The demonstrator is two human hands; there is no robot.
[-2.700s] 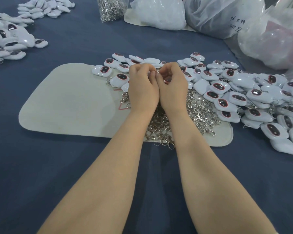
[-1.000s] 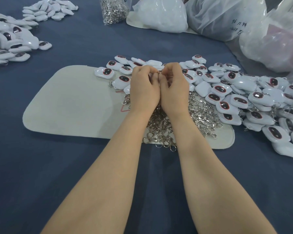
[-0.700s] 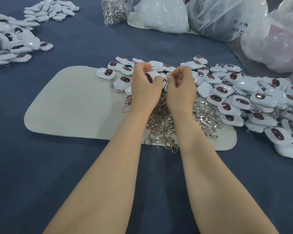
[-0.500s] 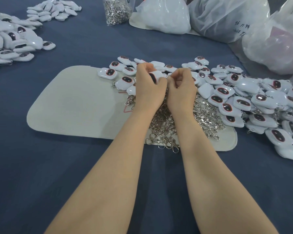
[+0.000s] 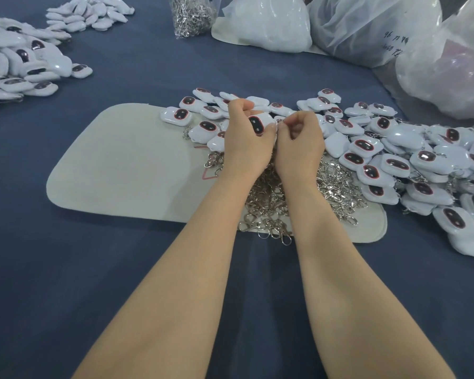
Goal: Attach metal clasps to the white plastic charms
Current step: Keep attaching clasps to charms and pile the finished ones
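One white plastic charm (image 5: 260,122), dark oval window edged in red facing up, is held above the far edge of the mat, gripped in the curled fingers and thumb of the left hand (image 5: 245,144). The right hand (image 5: 300,142) is just beside it, thumbs nearly touching, with forefinger and thumb pinched at the charm's right edge on what appears to be a small metal clasp (image 5: 281,121); the piece is largely hidden by the fingertips. Below both wrists lies a loose heap of silver clasps (image 5: 334,184), spread over the near right part of a pale felt mat (image 5: 121,165). A red outline mark (image 5: 206,175) shows on the mat, partly covered; no text is readable there. Loose charms (image 5: 389,160) lie along the mat's far edge and extend in a thick heap off its right side. A second charm pile (image 5: 25,69) sits at far left, with a smaller pile (image 5: 91,12) beyond it. At the far edge stand a clear bag of clasps (image 5: 189,15), a white-filled bag (image 5: 268,26), and a large clear bag (image 5: 367,26) bearing handwritten marks, of which only "96" can be read. A pink-tinted bag (image 5: 449,69) sits at far right. All rest on a dark blue cloth (image 5: 66,283).
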